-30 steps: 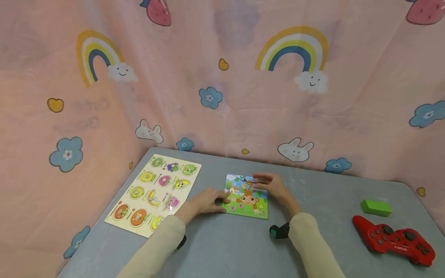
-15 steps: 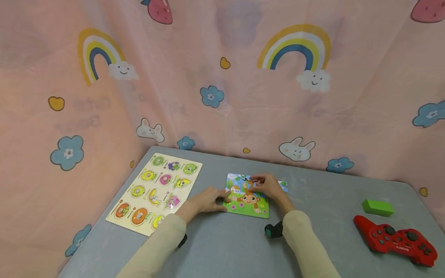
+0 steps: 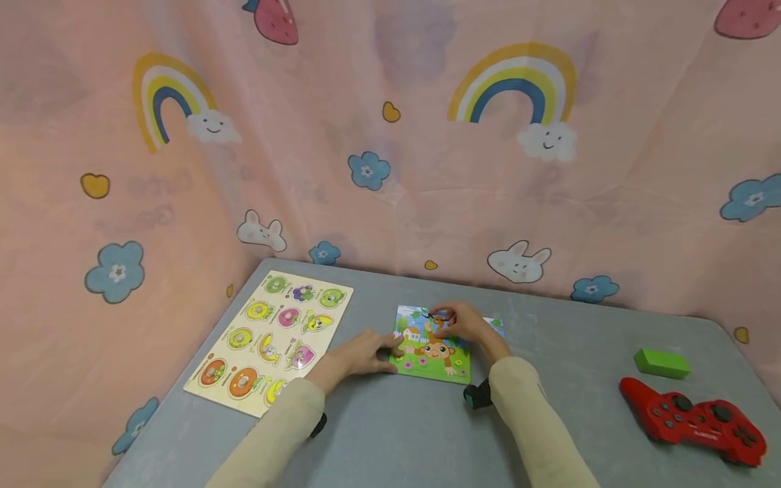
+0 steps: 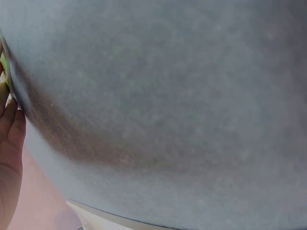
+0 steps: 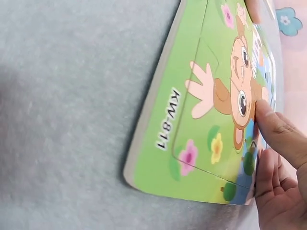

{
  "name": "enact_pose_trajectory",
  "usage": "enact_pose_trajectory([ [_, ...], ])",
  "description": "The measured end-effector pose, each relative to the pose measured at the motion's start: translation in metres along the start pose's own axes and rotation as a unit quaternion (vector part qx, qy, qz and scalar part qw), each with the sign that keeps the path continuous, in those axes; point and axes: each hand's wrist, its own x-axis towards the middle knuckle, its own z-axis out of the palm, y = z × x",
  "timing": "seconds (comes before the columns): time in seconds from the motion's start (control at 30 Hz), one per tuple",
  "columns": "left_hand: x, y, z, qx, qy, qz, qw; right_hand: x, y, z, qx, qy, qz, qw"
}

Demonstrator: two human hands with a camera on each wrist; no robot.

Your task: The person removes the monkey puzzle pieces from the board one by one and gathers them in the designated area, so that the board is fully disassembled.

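Note:
A small jigsaw puzzle (image 3: pixel 427 366) with a monkey picture lies on the grey table in the head view. My left hand (image 3: pixel 361 352) holds its left edge between thumb and fingers; in the left wrist view only part of that hand (image 4: pixel 10 143) shows at the far left. My right hand (image 3: pixel 468 324) reaches over the puzzle's upper right, thumb and curled fingers pinching at a puzzle piece there. In the right wrist view the thumb (image 5: pixel 283 136) touches the picture by the monkey's head; the fingertips are partly hidden. A blue-green printed piece (image 3: pixel 495 325) shows beyond the right hand.
A cream board with fruit pictures (image 3: pixel 253 342) lies left of the puzzle. At the right are a green block (image 3: pixel 662 364) and a red game controller (image 3: pixel 692 423). A pink patterned curtain (image 3: pixel 421 203) rises behind the grey table (image 3: pixel 403 440).
My right hand has moved left over the puzzle, and its straight fingers have curled in towards the thumb. More of the blue-green piece shows. The left hand stays on the left edge.

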Motion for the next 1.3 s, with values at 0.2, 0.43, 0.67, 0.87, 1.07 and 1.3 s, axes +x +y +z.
enact_pose_trajectory([
  [0.2,0.0,-0.001,0.0,0.01,0.002,0.003,0.9999,0.004,-0.003,-0.002,-0.02,-0.016,0.004,0.9997],
  [0.43,-0.002,0.0,0.0,0.012,0.007,0.003,0.9999,0.005,-0.005,0.0,-0.003,-0.025,-0.002,0.9997],
  [0.67,-0.002,0.0,0.0,0.017,0.006,0.001,0.9998,0.006,-0.011,-0.002,-0.021,-0.042,0.026,0.9986],
  [0.87,-0.001,0.0,0.0,0.02,0.007,0.003,0.9998,0.006,-0.012,-0.002,-0.028,-0.049,0.025,0.9981],
  [1.07,-0.001,-0.001,0.001,0.016,0.003,-0.005,0.9999,0.008,-0.013,-0.001,-0.016,-0.059,0.007,0.9981],
  [1.3,0.0,-0.001,0.001,0.006,0.0,-0.01,0.9999,0.007,-0.011,0.001,-0.012,-0.05,-0.018,0.9985],
])
